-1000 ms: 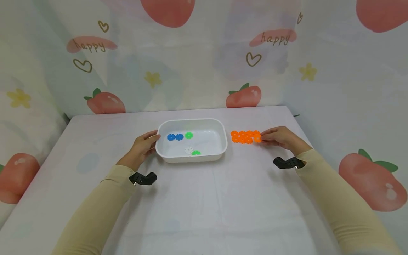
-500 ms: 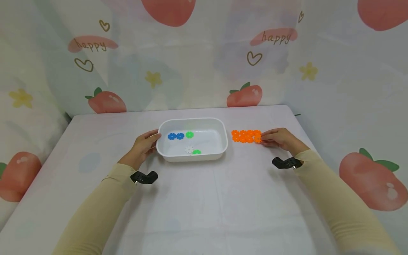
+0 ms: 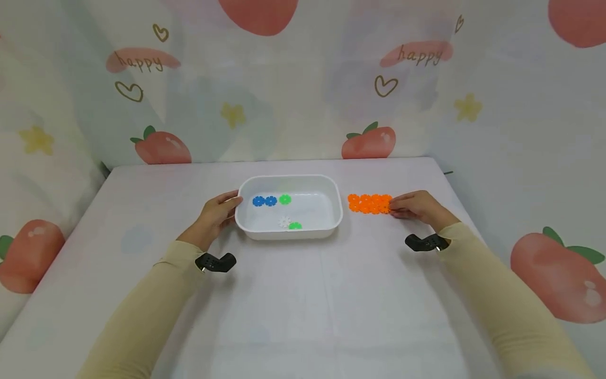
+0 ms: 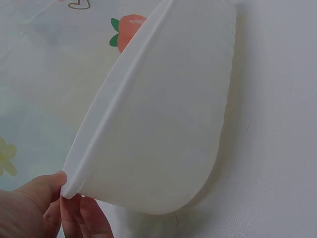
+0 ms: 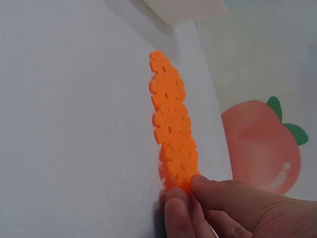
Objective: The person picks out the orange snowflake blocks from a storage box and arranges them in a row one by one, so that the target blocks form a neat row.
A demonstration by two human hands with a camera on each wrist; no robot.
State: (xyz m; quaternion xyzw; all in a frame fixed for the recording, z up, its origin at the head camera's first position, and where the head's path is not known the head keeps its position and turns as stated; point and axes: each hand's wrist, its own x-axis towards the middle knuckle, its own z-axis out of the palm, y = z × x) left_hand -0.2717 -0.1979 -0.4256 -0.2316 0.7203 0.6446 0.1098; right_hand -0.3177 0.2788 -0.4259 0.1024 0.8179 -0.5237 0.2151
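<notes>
My left hand [image 3: 214,217] pinches the left rim of a white plastic tub [image 3: 312,231], thumb on top and fingers beneath, as the left wrist view shows. Inside the tub lie two blue flower-shaped discs [image 3: 264,201], a green one [image 3: 285,199] beside them, and a white one [image 3: 284,222] overlapping a second green one [image 3: 295,226] near the front wall. To the tub's right, orange flower-shaped discs [image 3: 364,203] lie in two rows on the table. At their right end, my right hand [image 5: 213,203] pinches an orange disc [image 5: 181,166] between thumb and fingertips, its lower edge covered by the fingers.
A white cloth covers the table [image 3: 293,305], whose back edge meets a printed fabric backdrop [image 3: 293,105]. The orange discs lie a short gap from the tub's right wall. Each wrist wears a black camera mount [image 3: 428,242].
The orange disc in my right hand has come down from a tilt into line with the front row's right end. My left hand keeps its grip on the tub; the head view has shifted slightly.
</notes>
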